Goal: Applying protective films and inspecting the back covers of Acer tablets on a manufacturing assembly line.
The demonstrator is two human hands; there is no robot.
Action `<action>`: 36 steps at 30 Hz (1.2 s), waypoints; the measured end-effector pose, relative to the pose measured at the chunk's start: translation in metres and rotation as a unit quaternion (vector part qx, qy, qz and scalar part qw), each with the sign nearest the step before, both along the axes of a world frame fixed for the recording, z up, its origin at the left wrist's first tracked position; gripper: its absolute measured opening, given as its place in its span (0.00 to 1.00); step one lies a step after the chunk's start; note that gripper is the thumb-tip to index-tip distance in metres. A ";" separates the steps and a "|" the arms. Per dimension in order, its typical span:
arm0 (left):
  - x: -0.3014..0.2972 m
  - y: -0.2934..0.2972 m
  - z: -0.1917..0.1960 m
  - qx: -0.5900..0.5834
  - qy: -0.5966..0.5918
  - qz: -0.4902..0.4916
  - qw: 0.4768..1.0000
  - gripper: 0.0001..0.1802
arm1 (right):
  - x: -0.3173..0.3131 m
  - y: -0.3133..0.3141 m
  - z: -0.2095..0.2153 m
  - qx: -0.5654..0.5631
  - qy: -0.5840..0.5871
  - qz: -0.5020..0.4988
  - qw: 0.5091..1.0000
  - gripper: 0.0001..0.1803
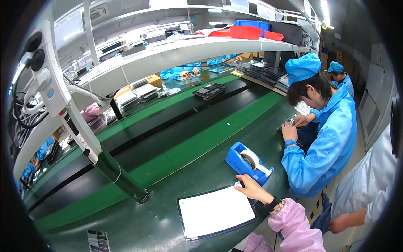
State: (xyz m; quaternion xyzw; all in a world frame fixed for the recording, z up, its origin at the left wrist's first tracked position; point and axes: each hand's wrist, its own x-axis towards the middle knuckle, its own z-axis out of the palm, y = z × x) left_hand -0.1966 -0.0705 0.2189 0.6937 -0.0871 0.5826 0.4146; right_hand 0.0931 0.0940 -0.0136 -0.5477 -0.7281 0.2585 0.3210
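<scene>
A tablet point(216, 212) with a lit white screen and black border lies flat on the dark green bench at the lower middle. My right hand point(255, 190), in a pink sleeve with a dark wristband, is at its upper right corner. The fingers are closed around a small dark thing that I cannot make out. Just beyond the hand stands a blue tape dispenser point(249, 164) with a white roll. My left hand is not in view; pink cloth point(258, 243) shows at the bottom edge.
A co-worker in blue point(321, 143) handles a small part at the right. A conveyor with a dark belt point(159, 138) crosses the bench, carrying a black device point(210, 91). A post point(113, 172) rises at the left. A dark gridded sheet point(98, 241) lies at lower left.
</scene>
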 end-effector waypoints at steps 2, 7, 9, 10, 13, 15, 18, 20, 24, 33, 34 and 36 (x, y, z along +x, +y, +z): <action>0.009 -0.016 -0.009 -0.044 -0.023 0.044 0.998 0.13 | -0.005 0.001 0.002 -0.022 -0.006 0.010 1.000 0.19; 0.001 0.000 -0.003 -0.004 -0.022 0.022 1.000 0.14 | -0.012 -0.001 0.015 -0.059 -0.001 0.015 0.998 0.12; 0.004 0.001 -0.008 0.007 -0.064 -0.011 0.998 0.14 | -0.012 -0.006 0.020 -0.022 0.004 0.000 1.000 0.10; 0.013 -0.006 -0.044 0.014 -0.062 -0.007 0.998 0.14 | -0.015 -0.008 0.022 -0.016 0.006 0.005 1.000 0.10; 0.016 0.019 -0.105 -0.211 -0.013 0.073 0.975 0.16 | -0.017 -0.011 0.019 0.078 -0.076 0.008 0.994 0.11; 0.020 0.089 -0.083 -0.291 0.361 0.207 0.861 0.28 | -0.021 -0.007 0.016 0.101 -0.087 0.011 0.991 0.13; 0.024 0.134 -0.185 -0.073 0.474 0.374 0.794 0.32 | -0.041 -0.012 0.032 0.155 -0.139 0.030 0.978 0.17; 0.028 0.138 -0.216 -0.058 0.617 0.417 0.665 0.47 | -0.048 -0.010 0.034 0.113 -0.155 0.051 0.980 0.16; 0.035 0.133 -0.222 0.049 0.597 0.455 0.659 0.57 | -0.066 -0.006 0.058 0.074 -0.159 0.110 0.978 0.18; 0.037 0.143 -0.207 -0.036 0.568 0.393 0.722 0.54 | -0.089 0.019 0.035 -0.081 0.023 0.189 0.978 0.23; 0.039 0.141 -0.204 -0.036 0.568 0.394 0.721 0.54 | -0.083 0.017 0.038 -0.090 0.000 0.188 0.978 0.24; 0.042 0.137 -0.201 -0.008 0.568 0.453 0.687 0.49 | -0.073 0.017 0.033 -0.092 0.010 0.198 0.976 0.28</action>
